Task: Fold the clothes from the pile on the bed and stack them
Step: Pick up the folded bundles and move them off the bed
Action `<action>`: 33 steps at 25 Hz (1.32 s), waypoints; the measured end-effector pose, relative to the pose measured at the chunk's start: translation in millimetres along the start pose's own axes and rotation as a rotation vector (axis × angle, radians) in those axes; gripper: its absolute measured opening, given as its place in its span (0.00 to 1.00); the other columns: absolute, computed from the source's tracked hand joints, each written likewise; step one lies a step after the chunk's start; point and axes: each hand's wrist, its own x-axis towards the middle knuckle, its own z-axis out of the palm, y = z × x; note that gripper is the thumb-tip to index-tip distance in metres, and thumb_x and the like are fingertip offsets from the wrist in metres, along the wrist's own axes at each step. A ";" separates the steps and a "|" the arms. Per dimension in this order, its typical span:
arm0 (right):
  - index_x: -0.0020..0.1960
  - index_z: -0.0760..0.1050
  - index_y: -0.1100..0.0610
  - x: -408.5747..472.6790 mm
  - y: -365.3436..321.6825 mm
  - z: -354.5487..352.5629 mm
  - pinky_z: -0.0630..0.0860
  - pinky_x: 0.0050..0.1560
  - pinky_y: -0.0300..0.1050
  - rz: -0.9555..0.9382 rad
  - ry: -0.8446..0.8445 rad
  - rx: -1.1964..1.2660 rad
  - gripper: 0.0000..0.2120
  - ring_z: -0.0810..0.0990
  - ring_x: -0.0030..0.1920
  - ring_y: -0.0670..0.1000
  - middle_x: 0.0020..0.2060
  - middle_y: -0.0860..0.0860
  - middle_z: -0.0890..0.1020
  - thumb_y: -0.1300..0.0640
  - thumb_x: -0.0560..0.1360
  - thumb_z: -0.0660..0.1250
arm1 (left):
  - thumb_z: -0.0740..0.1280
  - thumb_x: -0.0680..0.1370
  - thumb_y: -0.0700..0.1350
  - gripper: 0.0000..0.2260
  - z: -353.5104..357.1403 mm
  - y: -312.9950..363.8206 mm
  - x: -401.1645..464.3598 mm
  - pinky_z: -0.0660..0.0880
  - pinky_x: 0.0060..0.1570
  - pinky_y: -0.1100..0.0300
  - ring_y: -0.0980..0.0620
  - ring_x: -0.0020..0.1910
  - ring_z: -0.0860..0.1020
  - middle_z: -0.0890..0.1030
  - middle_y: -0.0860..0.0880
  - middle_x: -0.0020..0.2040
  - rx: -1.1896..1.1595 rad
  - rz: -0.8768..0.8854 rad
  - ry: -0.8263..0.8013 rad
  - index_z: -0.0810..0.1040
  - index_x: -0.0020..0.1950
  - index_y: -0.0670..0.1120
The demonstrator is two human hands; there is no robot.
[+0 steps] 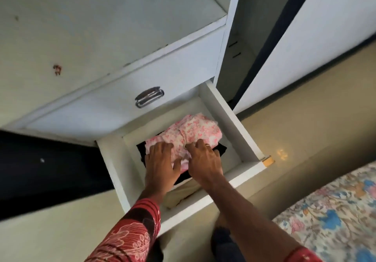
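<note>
Both hands reach down into an open white drawer [227, 117] of a wardrobe: the left hand [162, 163] lies on the near left edge of a pink floral garment [193, 133], fingers fairly straight and spread over the cloth, while the right hand [203, 160] presses on its near middle with fingers bent, tips digging into the fabric. The garment sits bunched on top of a black garment [220, 148] inside the drawer, with a cream cloth [183, 193] at the near end. The bed [333, 217] with its floral sheet lies at lower right, well apart from the drawer.
</note>
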 end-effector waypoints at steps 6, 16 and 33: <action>0.78 0.61 0.51 -15.9 35.0 24.0 0.75 0.60 0.60 -0.229 0.023 -0.172 0.34 0.80 0.59 0.59 0.67 0.54 0.70 0.53 0.76 0.70 | 0.75 0.72 0.44 0.16 42.2 26.6 -30.8 0.75 0.52 0.44 0.42 0.58 0.75 0.77 0.46 0.57 -0.148 -0.145 0.136 0.79 0.58 0.45; 0.42 0.82 0.57 -65.5 71.8 58.7 0.73 0.42 0.53 -0.708 0.757 0.068 0.12 0.80 0.39 0.59 0.38 0.54 0.83 0.55 0.73 0.60 | 0.66 0.75 0.45 0.10 56.8 81.6 -114.4 0.76 0.50 0.48 0.42 0.51 0.79 0.83 0.44 0.50 -0.147 -0.030 0.591 0.81 0.53 0.43; 0.77 0.25 0.56 -87.3 158.7 132.4 0.32 0.78 0.58 -0.486 0.121 -0.531 0.38 0.28 0.79 0.54 0.77 0.53 0.27 0.60 0.81 0.51 | 0.60 0.82 0.45 0.42 179.4 52.2 -175.2 0.28 0.75 0.56 0.48 0.78 0.27 0.27 0.50 0.77 0.098 -0.101 0.315 0.27 0.78 0.48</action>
